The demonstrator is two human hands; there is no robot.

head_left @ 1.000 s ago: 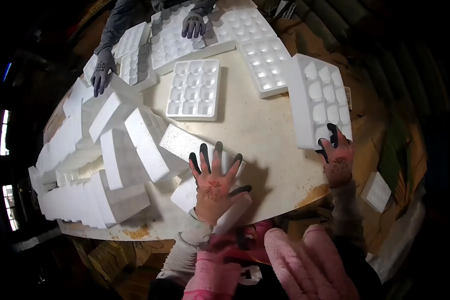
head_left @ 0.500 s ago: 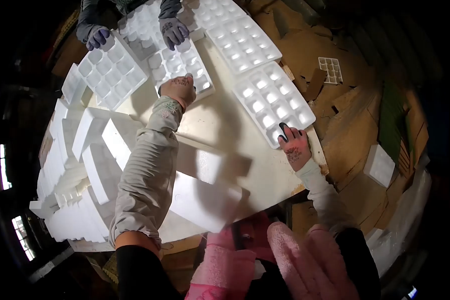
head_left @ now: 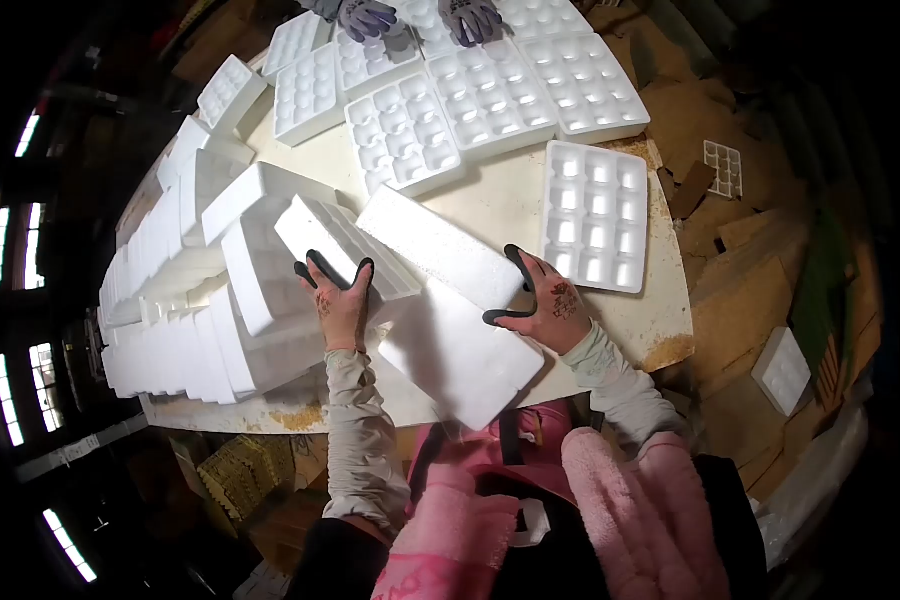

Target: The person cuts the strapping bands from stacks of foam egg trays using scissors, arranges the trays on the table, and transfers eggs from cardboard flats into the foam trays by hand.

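Pale worktable [head_left: 667, 300] with white polystyrene trays. Both hands have moved to the plain-faced tray [head_left: 435, 240]: the right hand [head_left: 558, 312], half open, straddles its right end; the left hand [head_left: 340, 305], fingers spread, meets the tilted tray [head_left: 315, 235] just left of it. Firm hold cannot be confirmed. The twelve-cavity tray [head_left: 595, 215] to its right now lies released.

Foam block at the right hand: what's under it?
A smooth white slab shows on the near side of the block; its far part is covered, so whether they touch can't be told.
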